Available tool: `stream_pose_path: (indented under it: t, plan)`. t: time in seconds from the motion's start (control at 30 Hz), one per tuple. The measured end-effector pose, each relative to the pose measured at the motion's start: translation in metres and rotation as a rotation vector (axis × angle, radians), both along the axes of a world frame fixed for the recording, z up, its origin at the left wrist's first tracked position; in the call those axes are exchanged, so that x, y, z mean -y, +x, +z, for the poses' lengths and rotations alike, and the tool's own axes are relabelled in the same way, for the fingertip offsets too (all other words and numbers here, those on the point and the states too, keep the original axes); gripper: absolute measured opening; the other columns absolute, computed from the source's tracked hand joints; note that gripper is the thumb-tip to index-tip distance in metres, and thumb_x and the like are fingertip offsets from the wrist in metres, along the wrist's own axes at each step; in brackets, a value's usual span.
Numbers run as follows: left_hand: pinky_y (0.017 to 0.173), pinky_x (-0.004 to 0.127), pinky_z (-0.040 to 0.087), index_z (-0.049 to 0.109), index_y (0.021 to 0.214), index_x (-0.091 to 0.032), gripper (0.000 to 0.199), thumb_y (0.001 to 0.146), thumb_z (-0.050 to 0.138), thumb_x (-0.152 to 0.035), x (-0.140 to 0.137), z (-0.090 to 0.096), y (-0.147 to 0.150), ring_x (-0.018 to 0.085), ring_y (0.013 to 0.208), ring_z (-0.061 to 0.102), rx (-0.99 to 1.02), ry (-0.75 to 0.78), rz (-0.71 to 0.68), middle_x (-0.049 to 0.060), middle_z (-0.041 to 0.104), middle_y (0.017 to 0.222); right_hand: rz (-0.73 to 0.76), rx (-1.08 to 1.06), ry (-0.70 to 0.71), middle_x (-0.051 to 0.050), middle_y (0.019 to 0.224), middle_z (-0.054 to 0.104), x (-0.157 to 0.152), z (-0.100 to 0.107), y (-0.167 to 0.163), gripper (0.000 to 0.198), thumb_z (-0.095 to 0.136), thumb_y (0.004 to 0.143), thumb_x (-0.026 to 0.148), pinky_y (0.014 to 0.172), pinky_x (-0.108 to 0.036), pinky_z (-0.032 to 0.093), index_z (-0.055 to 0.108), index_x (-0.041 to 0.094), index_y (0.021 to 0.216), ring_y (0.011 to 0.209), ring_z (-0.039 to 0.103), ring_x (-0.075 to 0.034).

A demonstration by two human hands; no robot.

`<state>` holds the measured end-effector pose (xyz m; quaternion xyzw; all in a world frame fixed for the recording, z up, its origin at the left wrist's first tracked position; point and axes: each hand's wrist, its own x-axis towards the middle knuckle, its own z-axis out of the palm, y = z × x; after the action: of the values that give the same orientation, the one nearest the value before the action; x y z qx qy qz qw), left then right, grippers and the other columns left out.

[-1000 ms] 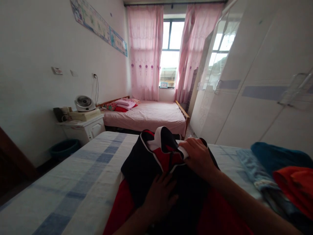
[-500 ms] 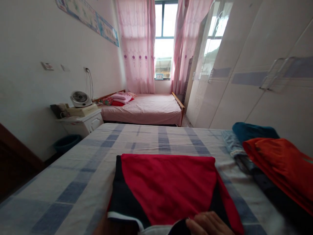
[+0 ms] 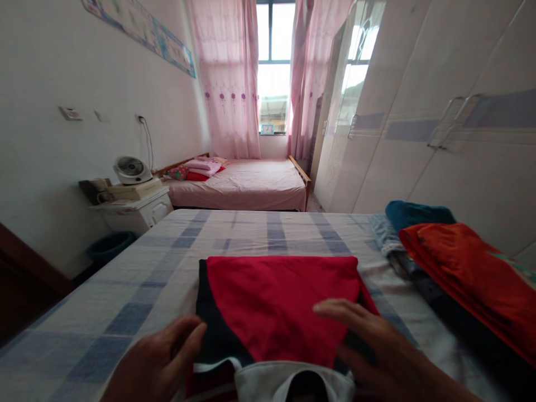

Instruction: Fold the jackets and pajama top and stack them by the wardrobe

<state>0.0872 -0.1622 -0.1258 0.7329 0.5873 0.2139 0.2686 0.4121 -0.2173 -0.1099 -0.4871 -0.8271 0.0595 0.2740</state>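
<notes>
A folded red-and-black shirt (image 3: 276,307) with white piping lies on the bed in front of me. Its white collar (image 3: 262,379) is at the near end, around a dark neck opening. My left hand (image 3: 157,357) is beside the shirt's left edge, its fingers loosely curved and the thumb apart, nothing visible in it. Over the right part of the shirt, my right hand (image 3: 377,346) has its fingers stretched out and holds nothing; whether it touches the cloth I cannot tell.
Folded clothes lie to the right: an orange garment (image 3: 469,268), a teal one (image 3: 419,215) and light denim (image 3: 383,237). The checked bedsheet (image 3: 243,229) spreads around the shirt. Beyond are a pink bed (image 3: 259,181), a nightstand (image 3: 154,209) with a fan (image 3: 132,169), and a wardrobe (image 3: 439,184).
My right hand has let go of the collar area and moved forward over the shirt. My left hand has come into fuller view at the left edge. The collar shows more.
</notes>
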Motion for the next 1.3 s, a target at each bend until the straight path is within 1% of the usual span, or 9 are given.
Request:
stream_pose_path:
  t: [0.07, 0.13, 0.3, 0.43, 0.67, 0.83, 0.93, 1.07, 1.3]
  plan:
    - [0.084, 0.033, 0.050, 0.064, 0.111, -0.023, 0.039, 0.083, 0.047, -0.046, -0.015, 0.009, 0.030, 0.024, 0.099, 0.062, -0.106, 0.278, -0.059, 0.006, 0.066, 0.112, -0.131, 0.010, 0.049, -0.006, 0.130, 0.054, -0.022, 0.010, -0.020, 0.044, 0.046, 0.087, 0.025, 0.099, -0.034, 0.042, 0.045, 0.025, 0.131, 0.121, 0.049, -0.019]
    - [0.103, 0.043, 0.037, 0.054, 0.126, -0.020, 0.046, 0.084, 0.047, -0.037, -0.029, 0.002, 0.068, 0.027, 0.124, 0.046, -0.212, 0.431, -0.210, 0.009, 0.050, 0.135, -0.161, 0.040, 0.075, -0.007, 0.140, 0.045, -0.049, 0.002, -0.045, 0.046, 0.043, 0.089, 0.025, 0.107, -0.039, 0.033, 0.041, 0.022, 0.135, 0.131, 0.037, -0.019]
    - [0.111, 0.051, 0.019, 0.042, 0.136, -0.017, 0.054, 0.087, 0.044, -0.040, -0.046, -0.056, 0.117, 0.027, 0.136, 0.028, -0.333, 0.389, -0.306, 0.009, 0.038, 0.144, -0.156, 0.122, -0.134, -0.003, 0.148, 0.033, -0.090, -0.062, -0.073, 0.048, 0.033, 0.093, 0.038, 0.112, -0.042, 0.019, 0.037, 0.024, 0.139, 0.138, 0.022, -0.020]
    - [0.110, 0.055, 0.020, 0.040, 0.137, -0.022, 0.055, 0.088, 0.041, -0.046, -0.047, -0.080, 0.108, 0.027, 0.136, 0.027, -0.352, 0.338, -0.269, 0.005, 0.036, 0.145, -0.254, 0.210, -0.238, -0.001, 0.149, 0.029, -0.091, -0.092, -0.042, 0.055, 0.029, 0.091, 0.053, 0.112, -0.043, 0.016, 0.035, 0.028, 0.140, 0.138, 0.021, -0.020]
    - [0.110, 0.056, 0.019, 0.040, 0.137, -0.022, 0.054, 0.088, 0.041, -0.045, -0.047, -0.078, 0.106, 0.028, 0.136, 0.026, -0.340, 0.340, -0.248, 0.004, 0.036, 0.146, -0.638, 0.426, -0.234, -0.008, 0.148, 0.028, -0.089, -0.101, 0.039, 0.061, 0.027, 0.090, 0.051, 0.109, -0.048, 0.017, 0.036, 0.018, 0.140, 0.137, 0.023, -0.025]
    - [0.110, 0.053, 0.021, 0.046, 0.133, -0.022, 0.050, 0.088, 0.041, -0.044, -0.048, -0.072, 0.101, 0.027, 0.136, 0.028, -0.293, 0.306, -0.274, 0.005, 0.039, 0.144, -0.774, 0.475, -0.258, -0.009, 0.148, 0.030, -0.085, -0.106, 0.065, 0.062, 0.026, 0.090, 0.046, 0.108, -0.045, 0.022, 0.032, 0.011, 0.141, 0.136, 0.027, -0.024]
    - [0.110, 0.042, 0.029, 0.050, 0.129, -0.020, 0.046, 0.090, 0.037, -0.039, -0.053, -0.067, 0.077, 0.022, 0.133, 0.034, -0.201, 0.315, -0.215, 0.007, 0.040, 0.144, -0.796, 0.475, -0.219, -0.012, 0.146, 0.032, -0.083, -0.102, 0.062, 0.061, 0.029, 0.090, 0.045, 0.107, -0.046, 0.023, 0.036, 0.009, 0.139, 0.135, 0.029, -0.025]
    - [0.106, 0.042, 0.034, 0.049, 0.127, -0.008, 0.058, 0.086, 0.037, -0.047, -0.060, -0.069, 0.028, 0.025, 0.125, 0.044, -0.157, 0.366, 0.100, 0.016, 0.050, 0.133, -0.643, 0.406, -0.115, -0.010, 0.147, 0.031, -0.085, -0.081, 0.038, 0.060, 0.026, 0.091, 0.047, 0.109, -0.043, 0.023, 0.035, 0.012, 0.140, 0.137, 0.025, -0.023]
    - [0.091, 0.043, 0.045, 0.057, 0.109, -0.011, 0.053, 0.081, 0.038, -0.051, -0.053, -0.063, -0.011, 0.031, 0.103, 0.061, -0.129, 0.094, 0.243, 0.016, 0.066, 0.106, -0.378, 0.241, -0.157, -0.010, 0.150, 0.023, -0.118, -0.056, -0.038, 0.065, 0.029, 0.090, 0.053, 0.111, -0.043, 0.018, 0.031, 0.014, 0.142, 0.139, 0.018, -0.023]
